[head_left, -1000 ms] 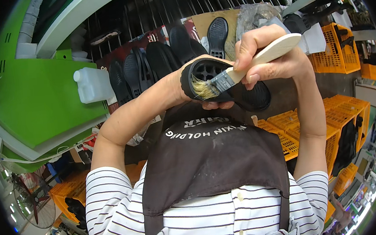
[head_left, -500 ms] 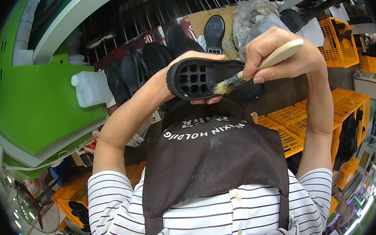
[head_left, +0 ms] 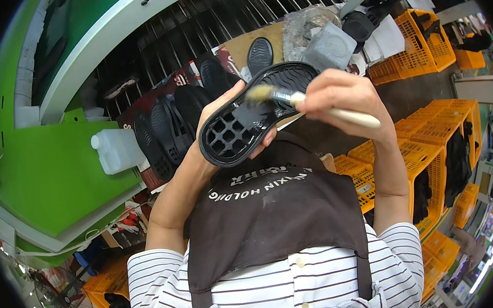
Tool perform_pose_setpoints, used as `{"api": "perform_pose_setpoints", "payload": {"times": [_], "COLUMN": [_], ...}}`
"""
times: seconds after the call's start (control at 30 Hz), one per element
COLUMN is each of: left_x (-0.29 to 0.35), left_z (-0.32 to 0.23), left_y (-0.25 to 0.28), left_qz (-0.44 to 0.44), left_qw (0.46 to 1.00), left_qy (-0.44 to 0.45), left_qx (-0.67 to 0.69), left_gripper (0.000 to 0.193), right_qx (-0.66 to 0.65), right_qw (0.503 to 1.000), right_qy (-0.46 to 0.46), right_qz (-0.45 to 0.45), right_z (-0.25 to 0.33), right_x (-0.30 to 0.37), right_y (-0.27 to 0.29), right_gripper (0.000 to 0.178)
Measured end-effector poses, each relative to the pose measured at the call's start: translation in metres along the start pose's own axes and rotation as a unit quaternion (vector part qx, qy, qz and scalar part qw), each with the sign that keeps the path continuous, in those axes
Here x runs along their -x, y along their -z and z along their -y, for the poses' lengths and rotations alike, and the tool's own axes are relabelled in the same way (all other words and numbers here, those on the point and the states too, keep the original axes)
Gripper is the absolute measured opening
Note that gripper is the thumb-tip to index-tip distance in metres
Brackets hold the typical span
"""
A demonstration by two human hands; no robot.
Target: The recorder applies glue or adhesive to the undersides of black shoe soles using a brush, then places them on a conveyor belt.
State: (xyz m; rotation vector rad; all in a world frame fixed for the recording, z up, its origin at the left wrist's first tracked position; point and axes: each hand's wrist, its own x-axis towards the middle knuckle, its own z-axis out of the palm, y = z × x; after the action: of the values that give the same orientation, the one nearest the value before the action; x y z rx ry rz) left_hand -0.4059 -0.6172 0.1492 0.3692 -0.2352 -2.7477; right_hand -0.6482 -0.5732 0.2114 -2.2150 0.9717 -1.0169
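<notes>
A black shoe sole point(head_left: 234, 133) is tilted in front of my apron, its inner side with the grid of square hollows facing up. My left hand point(head_left: 215, 111) grips it across the middle, fingertips showing at the near edge. In my right hand point(head_left: 343, 99) is a paintbrush point(head_left: 355, 116) with a pale wooden handle, held closed near the metal collar. The brush's bristles, smeared by motion, lie over the sole's middle. A wet shine shows on the sole around them.
Several black soles point(head_left: 170, 125) lie on the conveyor rack ahead, one point(head_left: 260, 54) on cardboard. A white plastic jug point(head_left: 116, 151) stands on the green table point(head_left: 58, 186) at left. A translucent container point(head_left: 329, 46) sits ahead right. Orange crates point(head_left: 426, 157) are stacked at right.
The sole has turned, its gridded end swinging nearer me and its other end farther away. My right hand has come down and left, and the brush handle now points toward the lower right.
</notes>
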Motion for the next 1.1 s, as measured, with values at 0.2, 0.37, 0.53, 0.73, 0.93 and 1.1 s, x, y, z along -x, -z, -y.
{"api": "perform_pose_setpoints", "payload": {"times": [0.2, 0.37, 0.53, 0.73, 0.93, 1.1], "left_x": [0.003, 0.005, 0.001, 0.003, 0.006, 0.005], "left_z": [0.007, 0.016, 0.021, 0.023, 0.015, 0.013], "left_y": [0.01, -0.008, -0.003, 0.003, 0.017, 0.014], "left_qz": [0.013, -0.089, -0.08, -0.096, -0.009, -0.067], "left_qw": [0.998, 0.967, 0.922, 0.938, 0.98, 0.985], "left_qy": [-0.028, -0.08, -0.159, -0.179, -0.128, -0.128], "left_qx": [-0.055, -0.223, -0.345, -0.279, -0.155, -0.095], "left_gripper": [0.069, 0.059, 0.057, 0.056, 0.062, 0.063], "right_qx": [0.098, 0.055, -0.065, -0.245, 0.126, 0.018], "right_qw": [0.988, 0.956, 0.927, 0.902, 0.991, 0.997], "right_qy": [-0.094, -0.224, -0.307, -0.329, -0.02, 0.066], "right_qz": [-0.066, -0.181, -0.206, -0.135, -0.032, 0.027], "right_z": [-0.015, -0.012, -0.01, 0.0, -0.003, 0.007], "right_x": [0.012, 0.016, 0.004, 0.0, 0.009, 0.012], "right_y": [0.006, -0.015, -0.029, -0.008, -0.032, -0.037], "right_gripper": [0.015, 0.012, 0.015, 0.016, 0.018, 0.025]}}
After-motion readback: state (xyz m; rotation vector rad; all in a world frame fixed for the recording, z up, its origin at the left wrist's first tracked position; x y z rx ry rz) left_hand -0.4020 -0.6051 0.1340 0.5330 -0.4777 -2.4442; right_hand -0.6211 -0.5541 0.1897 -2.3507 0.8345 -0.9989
